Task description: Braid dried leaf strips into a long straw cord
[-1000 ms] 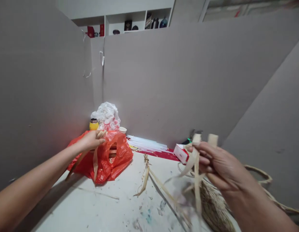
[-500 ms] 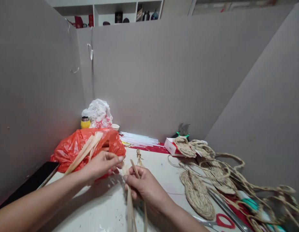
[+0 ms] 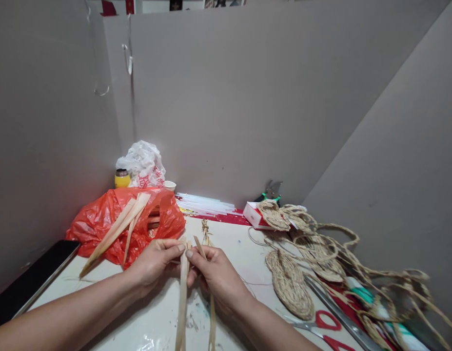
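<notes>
At the middle of the white table, my left hand (image 3: 158, 261) pinches the top of a pale flat fibre strip (image 3: 182, 302) that hangs toward the near edge. Close beside it on the right, my right hand (image 3: 214, 273) is closed on the same strip and on a short brown strip end (image 3: 199, 246). A second narrow strand (image 3: 212, 321) hangs below my right hand. Just beyond the fingers lies a knotted bit of fibre (image 3: 205, 226). Fingers partly hide where the strips meet.
An orange-red plastic bag (image 3: 101, 214) with loose strips on it is at left, by a black phone (image 3: 35, 278). Right lie a woven sole-shaped piece (image 3: 291, 287), rope coils (image 3: 328, 253), red-handled scissors (image 3: 327, 321) and pruning shears (image 3: 272, 191). White sticks (image 3: 207, 204) lie behind.
My left hand has come right and down to the strip, its fingers now pinching beside my right hand. The view has tilted down, so the shelf has mostly left the frame.
</notes>
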`<act>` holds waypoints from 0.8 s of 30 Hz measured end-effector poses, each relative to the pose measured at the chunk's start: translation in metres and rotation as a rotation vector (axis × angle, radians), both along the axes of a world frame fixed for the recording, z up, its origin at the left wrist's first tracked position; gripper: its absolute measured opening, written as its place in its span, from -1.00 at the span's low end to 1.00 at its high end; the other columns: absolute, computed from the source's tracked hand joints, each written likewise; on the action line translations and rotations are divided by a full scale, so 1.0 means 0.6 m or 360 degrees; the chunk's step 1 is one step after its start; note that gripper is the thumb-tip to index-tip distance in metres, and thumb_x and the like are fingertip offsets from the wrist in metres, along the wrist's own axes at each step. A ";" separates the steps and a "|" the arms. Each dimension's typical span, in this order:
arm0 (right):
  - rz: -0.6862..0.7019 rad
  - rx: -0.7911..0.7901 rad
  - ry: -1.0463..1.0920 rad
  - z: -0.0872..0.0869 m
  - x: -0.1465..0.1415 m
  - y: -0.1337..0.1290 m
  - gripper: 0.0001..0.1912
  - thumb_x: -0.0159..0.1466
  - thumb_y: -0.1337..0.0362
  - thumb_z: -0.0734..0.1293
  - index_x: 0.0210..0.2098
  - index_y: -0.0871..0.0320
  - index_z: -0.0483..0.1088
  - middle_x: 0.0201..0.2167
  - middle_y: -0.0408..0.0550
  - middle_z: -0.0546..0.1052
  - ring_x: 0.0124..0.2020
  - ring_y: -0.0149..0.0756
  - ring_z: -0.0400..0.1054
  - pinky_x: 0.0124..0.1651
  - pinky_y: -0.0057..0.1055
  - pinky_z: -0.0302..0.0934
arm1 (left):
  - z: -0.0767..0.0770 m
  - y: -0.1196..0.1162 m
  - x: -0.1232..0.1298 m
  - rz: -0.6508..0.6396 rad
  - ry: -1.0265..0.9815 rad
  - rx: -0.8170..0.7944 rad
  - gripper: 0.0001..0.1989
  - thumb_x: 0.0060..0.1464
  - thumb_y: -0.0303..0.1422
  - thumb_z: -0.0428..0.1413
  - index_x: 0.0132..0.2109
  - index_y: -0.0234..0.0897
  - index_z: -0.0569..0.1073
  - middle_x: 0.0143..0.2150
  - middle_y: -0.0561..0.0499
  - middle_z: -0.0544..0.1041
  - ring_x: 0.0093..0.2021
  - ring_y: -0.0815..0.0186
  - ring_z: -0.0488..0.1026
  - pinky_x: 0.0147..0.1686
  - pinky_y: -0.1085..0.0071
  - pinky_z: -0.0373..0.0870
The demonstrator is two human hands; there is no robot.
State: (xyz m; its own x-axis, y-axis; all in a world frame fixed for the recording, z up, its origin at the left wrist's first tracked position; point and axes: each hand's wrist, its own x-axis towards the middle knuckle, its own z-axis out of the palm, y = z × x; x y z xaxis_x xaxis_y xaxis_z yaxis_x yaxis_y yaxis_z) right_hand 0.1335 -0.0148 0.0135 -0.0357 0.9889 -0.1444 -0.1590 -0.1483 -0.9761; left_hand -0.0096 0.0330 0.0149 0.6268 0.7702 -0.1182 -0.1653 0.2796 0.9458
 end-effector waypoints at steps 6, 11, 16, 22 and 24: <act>-0.0155 0.0033 0.0241 -0.019 0.005 0.010 -0.62 -0.05 0.08 0.49 -0.47 0.20 0.31 -0.74 -0.20 0.43 -0.74 -0.50 0.20 -0.61 -0.58 0.03 | -0.011 -0.001 0.003 -0.0089 -0.0040 -0.0054 -0.68 0.05 -0.18 0.13 -0.30 -0.42 0.51 -0.41 -0.15 0.54 -0.38 0.29 0.47 -0.26 0.41 0.32; -0.0128 0.0001 0.0229 -0.028 0.002 0.009 -0.65 -0.02 0.11 0.48 -0.45 0.21 0.32 -0.76 -0.21 0.40 -0.72 -0.49 0.21 -0.56 -0.56 0.08 | -0.015 -0.009 0.002 -0.0119 -0.0095 -0.0143 -0.67 0.08 -0.16 0.10 -0.34 -0.41 0.48 -0.45 -0.14 0.54 -0.42 0.33 0.46 -0.32 0.45 0.32; 0.0000 0.0005 -0.0075 -0.011 0.005 0.005 -0.69 0.09 0.09 0.40 -0.42 0.25 0.39 -0.78 -0.20 0.37 -0.72 -0.52 0.12 -0.58 -0.56 0.01 | -0.020 -0.006 -0.001 0.0030 -0.0083 -0.0111 -0.70 -0.02 -0.19 0.19 -0.29 -0.38 0.48 -0.43 -0.09 0.54 -0.41 0.32 0.46 -0.30 0.43 0.34; -0.0220 0.0078 -0.0246 0.078 0.063 -0.003 -0.65 0.12 0.01 0.36 -0.30 0.19 0.43 -0.48 -0.15 0.43 -0.68 -0.61 0.03 -0.69 -0.62 -0.15 | 0.001 0.021 -0.017 0.0236 0.0311 -0.0065 -0.70 -0.09 -0.14 0.20 -0.39 -0.29 0.36 -0.47 0.03 0.49 -0.62 0.44 0.30 -0.54 0.47 0.27; -0.0414 0.0122 -0.0069 0.118 0.093 -0.013 -0.68 0.11 0.03 0.38 -0.36 0.17 0.40 -0.56 -0.23 0.30 -0.70 -0.62 -0.07 -0.72 -0.65 -0.25 | 0.010 0.026 -0.029 0.0019 0.0616 0.0170 -0.72 -0.11 -0.15 0.18 -0.44 -0.29 0.38 -0.54 0.04 0.45 -0.64 0.42 0.27 -0.58 0.48 0.19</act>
State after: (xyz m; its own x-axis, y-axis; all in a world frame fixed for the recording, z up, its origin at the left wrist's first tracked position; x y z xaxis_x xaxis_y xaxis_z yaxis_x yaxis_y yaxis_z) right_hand 0.1892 -0.0227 0.0843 0.2258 0.9720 -0.0648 -0.1401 -0.0335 -0.9896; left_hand -0.0268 0.0487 0.0210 0.5424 0.7980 -0.2626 0.2065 0.1763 0.9624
